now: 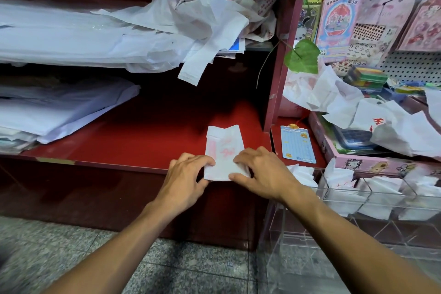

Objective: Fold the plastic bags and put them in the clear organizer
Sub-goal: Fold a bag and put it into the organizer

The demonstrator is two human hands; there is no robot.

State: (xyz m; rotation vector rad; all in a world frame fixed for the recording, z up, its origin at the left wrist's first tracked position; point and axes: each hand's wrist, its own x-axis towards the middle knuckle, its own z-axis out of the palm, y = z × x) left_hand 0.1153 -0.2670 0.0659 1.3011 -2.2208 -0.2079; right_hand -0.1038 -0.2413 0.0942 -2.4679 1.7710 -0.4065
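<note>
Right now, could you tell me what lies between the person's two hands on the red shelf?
In the head view, the partly folded plastic bag lies flat on the red shelf, between the left hand and the right hand; both press its near edge.

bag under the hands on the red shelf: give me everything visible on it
The folded plastic bag is thin white film with faint red print, folded into a narrow upright strip. It lies flat on the red shelf near its front edge. Its far end shows a notched, uneven top. The left hand presses its near left corner and the right hand its near right side, covering part of the near end.
</note>
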